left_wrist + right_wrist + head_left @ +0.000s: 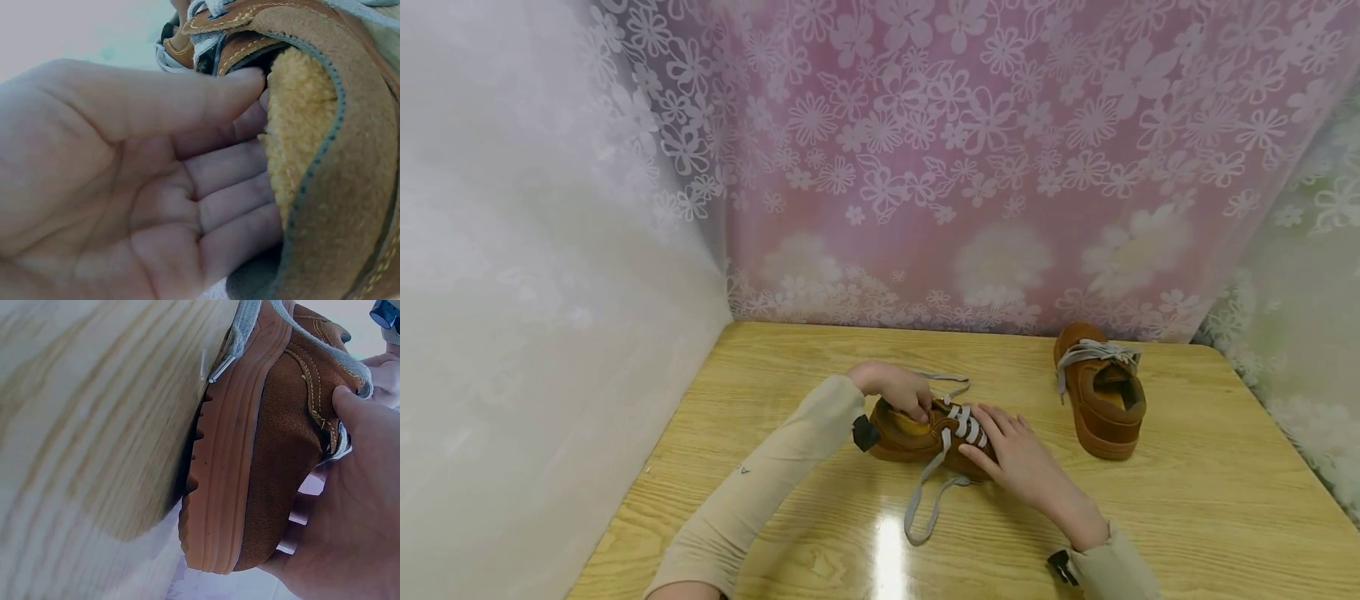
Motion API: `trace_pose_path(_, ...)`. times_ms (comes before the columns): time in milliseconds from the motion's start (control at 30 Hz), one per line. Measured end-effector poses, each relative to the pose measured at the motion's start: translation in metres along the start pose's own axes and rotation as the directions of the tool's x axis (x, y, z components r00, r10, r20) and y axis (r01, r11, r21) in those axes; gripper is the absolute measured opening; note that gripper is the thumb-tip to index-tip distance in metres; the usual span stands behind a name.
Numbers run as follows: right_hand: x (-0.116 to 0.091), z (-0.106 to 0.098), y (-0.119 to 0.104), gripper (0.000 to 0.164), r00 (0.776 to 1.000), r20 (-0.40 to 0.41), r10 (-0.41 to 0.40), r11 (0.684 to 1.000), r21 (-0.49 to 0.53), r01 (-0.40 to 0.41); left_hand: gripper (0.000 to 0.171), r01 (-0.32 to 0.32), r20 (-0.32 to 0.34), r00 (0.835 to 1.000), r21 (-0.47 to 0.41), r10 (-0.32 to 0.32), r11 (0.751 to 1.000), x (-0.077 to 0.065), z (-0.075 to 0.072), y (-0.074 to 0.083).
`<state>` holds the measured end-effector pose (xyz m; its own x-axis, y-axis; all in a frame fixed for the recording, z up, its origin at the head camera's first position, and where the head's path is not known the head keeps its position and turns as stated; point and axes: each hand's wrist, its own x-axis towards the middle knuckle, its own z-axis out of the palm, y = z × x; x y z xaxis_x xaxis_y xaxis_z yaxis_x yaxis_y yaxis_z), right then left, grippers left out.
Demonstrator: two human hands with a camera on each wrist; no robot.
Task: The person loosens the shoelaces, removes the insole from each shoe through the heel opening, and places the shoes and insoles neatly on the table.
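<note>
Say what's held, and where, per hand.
Right hand: the nearer shoe, gripped around its front part. Left hand: at that shoe's opening; whether it pinches anything can't be told.

Two brown shoes [898,448] rest on a wooden table [790,542].

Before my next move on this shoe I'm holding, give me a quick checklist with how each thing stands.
1. Shoe upright on the table: ok, sole down.
2. Right grip on the shoe's front: ok, holding it.
3. Left grip has a firm hold: cannot tell; it is at the shoe's opening, partly hidden.
4. Laces tied: not ok; threaded, but the ends are loose.
5. Other shoe out of the way: ok, standing apart, towards the far right.
</note>
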<state>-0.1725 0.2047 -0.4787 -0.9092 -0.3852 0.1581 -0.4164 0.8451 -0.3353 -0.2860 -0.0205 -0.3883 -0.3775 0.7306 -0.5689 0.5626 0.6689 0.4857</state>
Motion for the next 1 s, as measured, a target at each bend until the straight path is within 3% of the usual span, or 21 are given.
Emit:
trace_pose_path(100,-0.0001,-0.0004,-0.0004,0.071,1.0,0.005,0.009,1.0,-0.001,-0.009,0.014,0.025,0.003,1.0,0.041,-0.025,0.999,-0.0007,-0.0006,0.0019)
trace_pose_path(267,-0.0002,-0.0009,-0.0006,0.071,1.0,0.007,0.009,1.0,-0.006,-0.009,0.042,0.066,-0.001,0.998,0.042,-0.066,0.997,-0.002,0.0004,0.0032)
trace_pose_path(433,0.0002,0.0008,0.0005,0.072,1.0,0.01,0.012,1.0,-0.004,-0.011,0.041,0.058,-0.018,0.998,0.043,-0.058,0.997,-0.0018,0.0017,0.0019)
trace_pose_path(600,-0.0009,0.0015,0.0019,0.072,1.0,0.006,0.014,1.0,-0.003,-0.014,0.03,0.033,-0.106,0.994,0.018,-0.031,0.999,-0.0005,0.0018,-0.0004)
trace_pose_path(700,-0.0011,0.0022,0.0013,0.071,1.0,0.0,0.008,1.0,-0.008,-0.008,0.012,0.0,-0.164,0.986,-0.012,-0.002,1.0,-0.0014,0.0013,-0.002)
trace_pose_path(833,-0.0014,0.002,0.0002,0.07,1.0,-0.008,0.007,1.0,-0.007,-0.007,0.034,-0.016,-0.235,0.972,-0.098,-0.007,0.995,-0.0028,-0.0002,-0.0034)
trace_pose_path(933,-0.0009,0.0011,-0.0004,0.07,1.0,-0.008,0.007,1.0,-0.002,-0.007,0.025,-0.02,-0.287,0.957,-0.149,-0.024,0.989,-0.0056,-0.0004,-0.005)
trace_pose_path(1000,-0.0005,0.0006,-0.0001,0.071,1.0,-0.006,0.008,1.0,-0.003,-0.008,0.018,-0.036,-0.3,0.954,-0.135,-0.006,0.99,-0.0083,0.0,-0.0062)
